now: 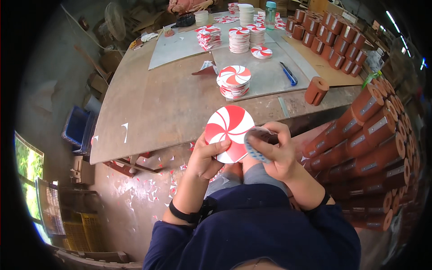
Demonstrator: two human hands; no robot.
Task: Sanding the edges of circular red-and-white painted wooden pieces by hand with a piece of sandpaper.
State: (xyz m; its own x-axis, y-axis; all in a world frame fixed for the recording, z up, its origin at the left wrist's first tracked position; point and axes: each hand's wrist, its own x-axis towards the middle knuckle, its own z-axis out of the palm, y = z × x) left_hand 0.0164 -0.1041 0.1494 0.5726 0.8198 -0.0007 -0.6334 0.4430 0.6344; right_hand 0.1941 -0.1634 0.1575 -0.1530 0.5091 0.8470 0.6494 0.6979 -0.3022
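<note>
My left hand (pixel 210 155) holds a round disc (pixel 230 120) with a red and white swirl, its thumb pressed on the face near the middle. Pinched in my right hand (pixel 278 150) is a curled piece of sandpaper (pixel 257 150), grey with blue print on its back. That piece meets the disc's right edge. Beyond the disc, a short stack of the same swirl discs (pixel 234 76) stands on the table. A dark brown sheet (pixel 207 69) with a pale printed side lies left of that stack.
More disc stacks (pixel 239 40) stand farther back on the table (pixel 135 108). A blue utility knife (pixel 288 74) and a brown slotted roll (pixel 317 91) lie to the right. Many brown rolls (pixel 378 128) are piled beside me. Red and white scraps (pixel 144 191) litter the floor. Another person's hands (pixel 202 5) show opposite.
</note>
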